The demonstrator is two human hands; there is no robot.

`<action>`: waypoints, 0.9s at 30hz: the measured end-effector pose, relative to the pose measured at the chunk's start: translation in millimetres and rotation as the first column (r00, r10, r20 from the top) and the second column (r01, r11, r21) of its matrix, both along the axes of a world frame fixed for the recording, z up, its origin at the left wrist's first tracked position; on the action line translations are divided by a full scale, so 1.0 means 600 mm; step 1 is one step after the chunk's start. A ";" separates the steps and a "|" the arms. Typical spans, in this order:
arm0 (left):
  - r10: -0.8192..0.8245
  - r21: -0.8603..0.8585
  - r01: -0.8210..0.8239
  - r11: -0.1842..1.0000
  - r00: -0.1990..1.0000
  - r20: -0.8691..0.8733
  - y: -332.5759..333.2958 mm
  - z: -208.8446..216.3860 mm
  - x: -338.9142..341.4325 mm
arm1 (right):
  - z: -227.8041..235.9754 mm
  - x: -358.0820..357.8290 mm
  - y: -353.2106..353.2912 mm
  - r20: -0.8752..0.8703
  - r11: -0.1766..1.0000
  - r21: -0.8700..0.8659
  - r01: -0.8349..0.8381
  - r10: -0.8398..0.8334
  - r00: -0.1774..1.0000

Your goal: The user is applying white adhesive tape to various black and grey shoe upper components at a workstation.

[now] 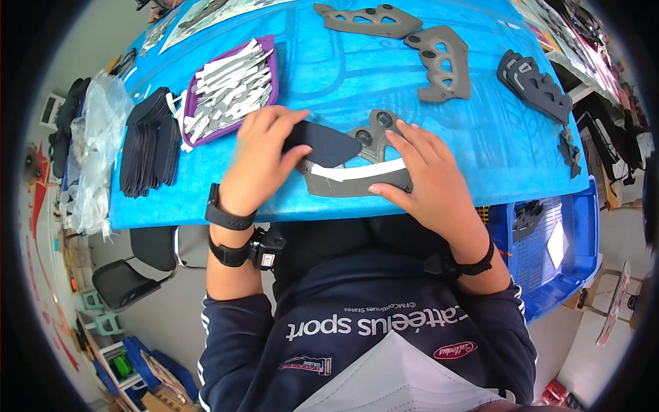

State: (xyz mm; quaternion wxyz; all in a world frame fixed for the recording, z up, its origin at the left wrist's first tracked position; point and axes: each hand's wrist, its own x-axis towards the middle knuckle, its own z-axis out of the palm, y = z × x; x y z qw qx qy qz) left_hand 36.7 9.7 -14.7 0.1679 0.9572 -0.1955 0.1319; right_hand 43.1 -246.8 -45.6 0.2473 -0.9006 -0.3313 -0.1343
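A grey moulded part (353, 184) with cut-outs and round black studs lies on the blue-covered table in front of me. Along its near side runs a white strip (364, 169). My left hand (264, 158) pinches a dark fabric pad (326, 145) between thumb and fingers, and the pad's pointed end lies over the part's left half. On the part's right end rests my right hand (432, 175), its thumb at the near edge and its fingers at the far edge, holding it. The part's right tip is hidden under that hand.
Left of my hands stand a purple basket (275, 72) of white and grey strips and stacked dark pads (147, 147). More grey parts (371, 22) lie at the back, with a pile of dark parts (535, 86) at right. A blue crate (504, 240) sits below the table's right edge.
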 end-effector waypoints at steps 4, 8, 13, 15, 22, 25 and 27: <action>0.042 -0.160 0.002 0.987 0.962 0.271 -0.003 0.039 -0.024 | 0.000 0.002 0.008 -0.025 0.998 0.067 0.005 -0.003 1.000; 0.278 -0.363 -0.072 0.929 0.783 0.556 -0.039 0.051 -0.074 | -0.001 0.002 0.004 -0.043 0.997 0.075 0.010 -0.007 0.999; -0.057 -0.109 0.156 0.982 0.787 0.614 -0.072 0.004 -0.088 | 0.013 -0.011 -0.001 0.091 0.907 0.421 0.011 -0.055 0.994; -0.174 -0.012 0.220 0.975 0.803 0.570 -0.077 -0.010 -0.086 | 0.006 -0.014 -0.020 0.098 0.824 0.469 -0.318 0.310 0.946; -0.038 -0.283 0.077 0.956 0.989 0.140 -0.055 -0.033 -0.078 | -0.003 0.003 -0.034 0.063 0.708 0.634 -0.310 0.353 0.934; -0.050 -0.372 0.019 0.928 0.996 -0.073 -0.049 -0.034 -0.077 | -0.008 0.013 -0.035 -0.046 0.795 0.546 -0.264 0.343 0.938; -0.045 -0.387 0.014 0.922 0.996 -0.072 -0.040 -0.046 -0.076 | -0.008 0.010 -0.037 -0.097 0.843 0.475 -0.252 0.334 0.937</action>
